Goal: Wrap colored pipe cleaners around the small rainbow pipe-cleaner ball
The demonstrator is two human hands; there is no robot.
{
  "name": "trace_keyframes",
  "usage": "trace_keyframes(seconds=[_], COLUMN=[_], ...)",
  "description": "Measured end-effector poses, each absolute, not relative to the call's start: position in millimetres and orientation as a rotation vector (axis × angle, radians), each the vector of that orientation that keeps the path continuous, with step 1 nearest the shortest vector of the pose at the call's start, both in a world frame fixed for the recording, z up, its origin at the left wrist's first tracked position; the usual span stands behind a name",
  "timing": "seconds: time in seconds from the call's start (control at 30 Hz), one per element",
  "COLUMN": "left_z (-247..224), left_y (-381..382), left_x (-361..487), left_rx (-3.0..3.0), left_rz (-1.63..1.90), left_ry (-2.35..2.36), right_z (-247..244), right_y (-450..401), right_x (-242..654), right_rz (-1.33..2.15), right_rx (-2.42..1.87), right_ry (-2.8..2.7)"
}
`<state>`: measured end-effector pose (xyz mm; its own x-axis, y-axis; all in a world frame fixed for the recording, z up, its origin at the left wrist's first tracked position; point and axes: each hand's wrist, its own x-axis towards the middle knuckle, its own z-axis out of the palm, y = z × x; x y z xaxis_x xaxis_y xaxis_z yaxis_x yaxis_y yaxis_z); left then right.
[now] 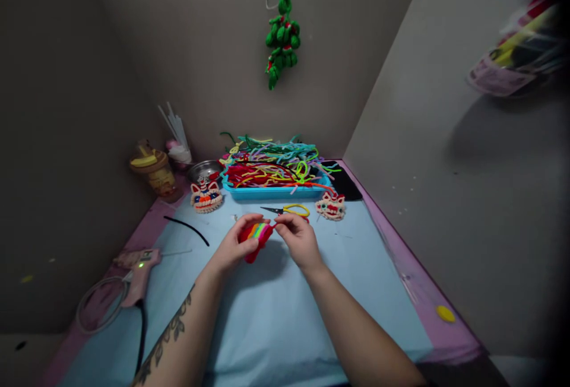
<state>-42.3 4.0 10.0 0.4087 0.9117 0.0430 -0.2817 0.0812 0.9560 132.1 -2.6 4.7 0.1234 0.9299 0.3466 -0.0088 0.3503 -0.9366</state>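
Note:
Above the blue cloth [276, 322], my left hand [234, 246] holds a red pipe-cleaner piece [250, 254] with orange, yellow, green, blue and pink stripes. Its thumb lies on the front and the fingers curl over the top. My right hand [299, 242] pinches a thin red pipe-cleaner end at the right side of this piece. Just behind the hands lie scissors [296, 209] with yellow handles and dark blades. Two cream pipe-cleaner animal faces rest further back, one at the left [206, 198], the other at the right [331, 206].
A blue tray [276, 193] heaped with coloured pipe cleaners stands at the back. On the left are a pink glue gun [139, 277] with a lit green light, a black pipe cleaner [187, 228], a metal bowl [205, 170] and a drink cup [159, 176]. A green ornament [283, 40] hangs behind.

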Motion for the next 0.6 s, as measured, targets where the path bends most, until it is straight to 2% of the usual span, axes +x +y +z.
trace_keyframes(seconds=[0.13,0.23,0.6], left_z=[9.6,9.0,13.8], left_y=[5.3,5.3,0.2], left_x=[-47.1,-48.1,-35.1], left_rx=[1.289,1.276,0.884], left_rz=[1.034,1.017,1.06], left_ry=[0.617,0.555,0.586], right_z=[-0.4,0.5,4.7], right_y=[1.8,2.2,-5.7], right_x=[134.3,134.3,130.6], right_rz=[1.058,1.067,0.471], right_rx=[-0.928,-0.915,-1.002], right_ry=[-1.25,-1.283,-1.577])
